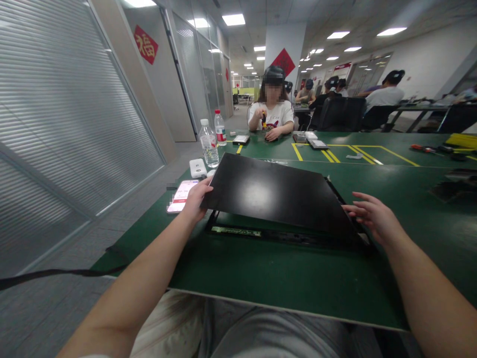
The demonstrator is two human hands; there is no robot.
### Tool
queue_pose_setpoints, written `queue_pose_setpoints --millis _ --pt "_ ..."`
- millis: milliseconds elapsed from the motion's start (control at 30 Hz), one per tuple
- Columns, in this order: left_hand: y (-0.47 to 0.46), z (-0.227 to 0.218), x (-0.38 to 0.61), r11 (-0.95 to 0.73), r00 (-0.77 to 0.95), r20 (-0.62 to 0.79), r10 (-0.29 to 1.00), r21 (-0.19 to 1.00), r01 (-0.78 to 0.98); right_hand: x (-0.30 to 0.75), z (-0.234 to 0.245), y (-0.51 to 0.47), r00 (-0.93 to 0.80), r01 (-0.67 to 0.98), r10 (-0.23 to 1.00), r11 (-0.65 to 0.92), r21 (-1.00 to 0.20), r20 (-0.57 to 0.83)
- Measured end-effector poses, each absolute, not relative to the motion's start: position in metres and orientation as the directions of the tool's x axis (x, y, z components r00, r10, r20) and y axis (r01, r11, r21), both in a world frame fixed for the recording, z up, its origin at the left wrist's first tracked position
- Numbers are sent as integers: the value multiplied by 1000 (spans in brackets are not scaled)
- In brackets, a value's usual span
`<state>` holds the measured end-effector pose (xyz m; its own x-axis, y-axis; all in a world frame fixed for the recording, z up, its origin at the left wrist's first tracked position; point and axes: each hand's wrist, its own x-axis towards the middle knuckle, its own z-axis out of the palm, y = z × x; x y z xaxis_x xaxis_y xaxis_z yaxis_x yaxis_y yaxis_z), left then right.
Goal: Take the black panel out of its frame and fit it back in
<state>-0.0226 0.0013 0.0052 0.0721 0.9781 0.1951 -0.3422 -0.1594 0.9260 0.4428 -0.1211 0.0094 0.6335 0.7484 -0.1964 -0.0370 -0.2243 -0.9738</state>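
A flat black screen panel (276, 191) is tilted above the green table, its left side raised and its right end low. My left hand (198, 199) is closed on the panel's left edge. At the right end, my right hand (372, 215) has its fingers spread, with the fingertips by the panel's edge; whether they touch it I cannot tell. Beneath the panel lies a black frame (290, 235), mostly covered. A narrow green circuit board (235, 231) shows along its near side.
Left of the panel are a phone (182, 196), a white device (197, 168) and two bottles (209, 144). Across the green table (268, 273) a person (272, 107) holds a yellow-and-black tool near several drives (317, 143). Tools (428, 148) lie far right.
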Motion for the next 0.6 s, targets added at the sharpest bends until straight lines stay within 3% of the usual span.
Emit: queue_pose_setpoints --millis 400,600 --pt "1 -1 -19 -112 71 136 988 956 -271 443 7 -119 681 -43 706 -225 -974 -193" --pt "6 -11 -22 -83 93 111 989 960 -266 451 -2 -119 682 42 719 -220 -975 -133"
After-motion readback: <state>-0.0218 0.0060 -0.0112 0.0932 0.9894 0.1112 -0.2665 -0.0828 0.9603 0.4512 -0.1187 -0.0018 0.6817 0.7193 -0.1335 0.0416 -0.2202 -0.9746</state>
